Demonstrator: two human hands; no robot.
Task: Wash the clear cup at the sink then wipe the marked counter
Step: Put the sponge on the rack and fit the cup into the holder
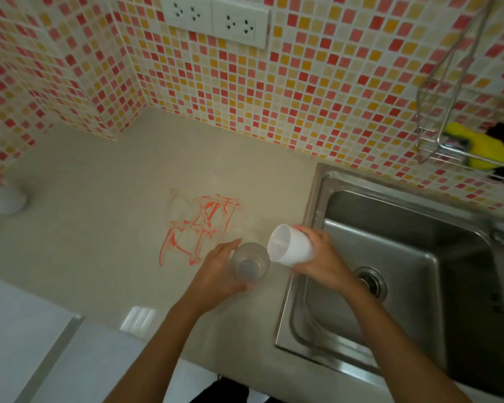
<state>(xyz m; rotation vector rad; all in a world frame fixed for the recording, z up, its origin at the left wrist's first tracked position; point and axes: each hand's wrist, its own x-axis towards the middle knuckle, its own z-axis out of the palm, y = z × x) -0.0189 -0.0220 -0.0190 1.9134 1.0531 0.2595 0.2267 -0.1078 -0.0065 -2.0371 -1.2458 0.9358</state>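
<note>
My left hand [216, 271] grips a clear cup [250, 264], upright, over the beige counter [99, 242] just left of the sink. My right hand [320, 260] holds a white cup [288, 245] tilted on its side, its mouth pointing left toward the clear cup's rim. Orange scribbled marks [198, 228] lie on the counter just left of my left hand. The steel sink [396, 274] is to the right, with its drain [371, 282] partly behind my right wrist.
A wire rack [448, 135] on the tiled wall at right holds a yellow sponge [477, 146]. A white container [5, 199] stands at the far left. A small white object [138, 318] lies near the counter's front edge. Wall sockets [216, 18] sit above.
</note>
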